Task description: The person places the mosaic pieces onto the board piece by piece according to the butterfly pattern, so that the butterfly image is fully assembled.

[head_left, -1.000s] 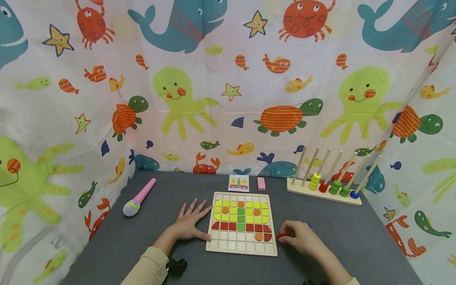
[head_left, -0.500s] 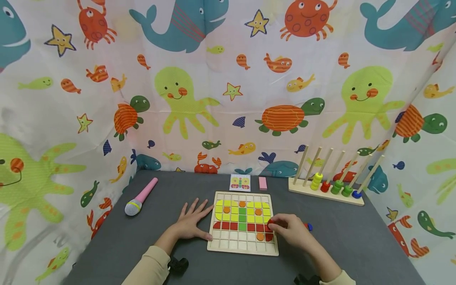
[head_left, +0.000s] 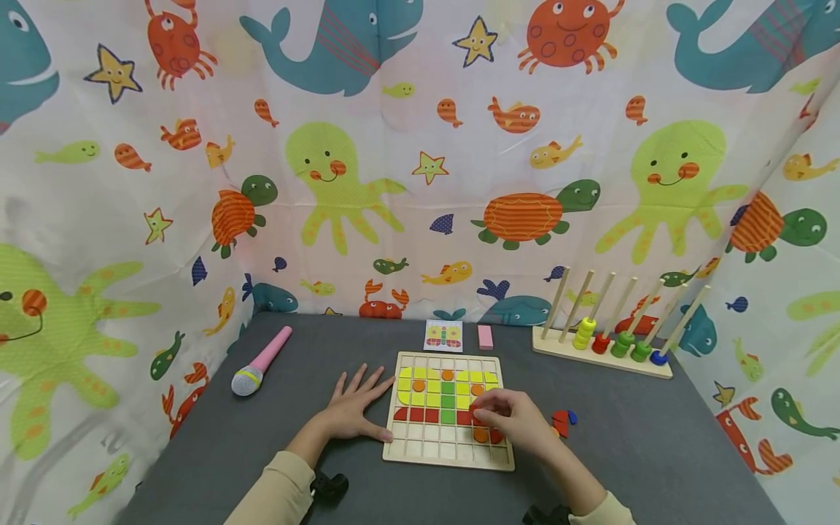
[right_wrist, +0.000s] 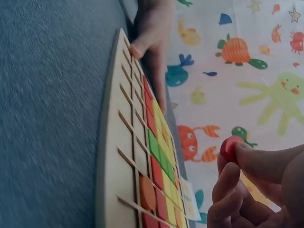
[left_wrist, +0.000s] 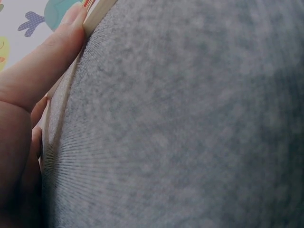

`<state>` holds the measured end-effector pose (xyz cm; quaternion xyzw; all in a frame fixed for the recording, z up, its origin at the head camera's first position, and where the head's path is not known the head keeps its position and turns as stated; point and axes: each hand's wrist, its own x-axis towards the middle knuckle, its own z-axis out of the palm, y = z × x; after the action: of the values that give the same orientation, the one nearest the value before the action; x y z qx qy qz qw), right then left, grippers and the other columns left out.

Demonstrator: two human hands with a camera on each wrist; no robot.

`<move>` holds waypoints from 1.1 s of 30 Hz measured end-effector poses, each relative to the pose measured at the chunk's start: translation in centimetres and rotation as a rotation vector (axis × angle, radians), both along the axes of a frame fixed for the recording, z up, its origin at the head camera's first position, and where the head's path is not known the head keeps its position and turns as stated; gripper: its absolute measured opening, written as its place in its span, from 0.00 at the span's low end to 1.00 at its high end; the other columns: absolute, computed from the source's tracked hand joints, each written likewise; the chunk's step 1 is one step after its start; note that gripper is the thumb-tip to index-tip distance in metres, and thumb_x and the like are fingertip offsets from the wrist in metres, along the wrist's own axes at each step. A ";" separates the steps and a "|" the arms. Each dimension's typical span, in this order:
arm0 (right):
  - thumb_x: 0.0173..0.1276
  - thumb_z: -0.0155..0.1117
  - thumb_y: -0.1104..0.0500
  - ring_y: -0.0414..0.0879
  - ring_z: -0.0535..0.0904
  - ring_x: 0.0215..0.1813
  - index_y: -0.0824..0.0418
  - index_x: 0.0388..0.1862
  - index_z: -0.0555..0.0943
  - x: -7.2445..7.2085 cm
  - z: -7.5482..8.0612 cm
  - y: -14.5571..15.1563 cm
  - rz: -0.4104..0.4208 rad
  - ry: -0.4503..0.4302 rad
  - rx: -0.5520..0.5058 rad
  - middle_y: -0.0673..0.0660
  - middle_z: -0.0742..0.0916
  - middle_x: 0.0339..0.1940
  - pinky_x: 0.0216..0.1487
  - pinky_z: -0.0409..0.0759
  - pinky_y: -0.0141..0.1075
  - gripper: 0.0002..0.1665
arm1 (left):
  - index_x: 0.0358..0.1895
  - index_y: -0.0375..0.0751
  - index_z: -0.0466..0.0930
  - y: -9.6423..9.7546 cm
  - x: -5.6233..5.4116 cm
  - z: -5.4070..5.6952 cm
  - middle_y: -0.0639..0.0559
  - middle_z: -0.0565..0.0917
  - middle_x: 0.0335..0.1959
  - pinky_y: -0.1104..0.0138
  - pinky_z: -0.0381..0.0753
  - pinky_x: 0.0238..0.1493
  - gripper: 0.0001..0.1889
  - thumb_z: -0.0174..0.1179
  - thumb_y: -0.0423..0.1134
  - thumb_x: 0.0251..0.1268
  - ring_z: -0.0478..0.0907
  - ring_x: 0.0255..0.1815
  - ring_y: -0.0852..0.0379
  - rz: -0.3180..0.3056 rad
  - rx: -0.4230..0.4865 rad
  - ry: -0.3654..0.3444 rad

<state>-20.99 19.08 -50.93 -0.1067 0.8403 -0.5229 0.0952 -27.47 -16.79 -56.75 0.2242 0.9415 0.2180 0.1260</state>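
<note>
My right hand (head_left: 518, 421) pinches a small red piece (right_wrist: 231, 148) between thumb and forefinger above the right part of a wooden grid board (head_left: 420, 449). Yellow, green, red and orange pieces fill many of its cells; bare cells lie mostly in the lower rows. An orange round piece (head_left: 481, 435) sits in a cell just below that hand. Spread out at the board's left side, my left hand (head_left: 351, 413) rests on the table, its thumb (left_wrist: 52, 59) touching the board's edge. The cells under my right fingers are partly hidden.
Loose red pieces (head_left: 561, 423) and a blue piece (head_left: 572, 418) lie right of my right hand. Behind the board are a pattern card (head_left: 443, 336) and a pink block (head_left: 485, 337). A toy microphone (head_left: 261, 362) lies left; a peg rack with rings (head_left: 545, 341) stands back right.
My right hand has moved left with the red piece, from beside the board's right edge to above its right part. The loose pieces have come into view. My left hand stays put.
</note>
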 end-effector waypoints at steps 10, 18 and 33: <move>0.67 0.73 0.56 0.44 0.78 0.30 0.61 0.41 0.89 0.2 -1.5 -1.9 -0.021 -0.026 0.079 0.51 0.88 0.30 0.28 0.76 0.30 0.09 | 0.82 0.66 0.49 0.1 0.0 0.1 0.55 0.45 0.85 0.34 0.24 0.75 0.62 0.67 0.79 0.40 0.30 0.84 0.40 0.000 -0.006 0.003; 0.64 0.75 0.55 0.44 0.78 0.32 0.55 0.37 0.90 0.2 -2.1 -2.4 -0.049 -0.037 0.140 0.48 0.88 0.30 0.31 0.77 0.32 0.06 | 0.82 0.66 0.50 0.1 -0.1 0.1 0.54 0.46 0.85 0.34 0.24 0.75 0.62 0.66 0.80 0.40 0.29 0.84 0.40 0.005 -0.011 -0.002; 0.63 0.76 0.53 0.42 0.76 0.33 0.50 0.33 0.91 0.1 -2.5 -3.2 -0.068 0.053 0.343 0.43 0.88 0.29 0.37 0.75 0.37 0.03 | 0.82 0.68 0.50 -0.1 0.0 0.0 0.56 0.46 0.85 0.34 0.23 0.75 0.61 0.66 0.80 0.40 0.29 0.84 0.41 0.001 -0.010 0.001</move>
<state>-20.85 15.92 -53.46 -0.0740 0.9226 -0.3717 0.0722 -27.43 -16.85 -56.76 0.2233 0.9427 0.2130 0.1266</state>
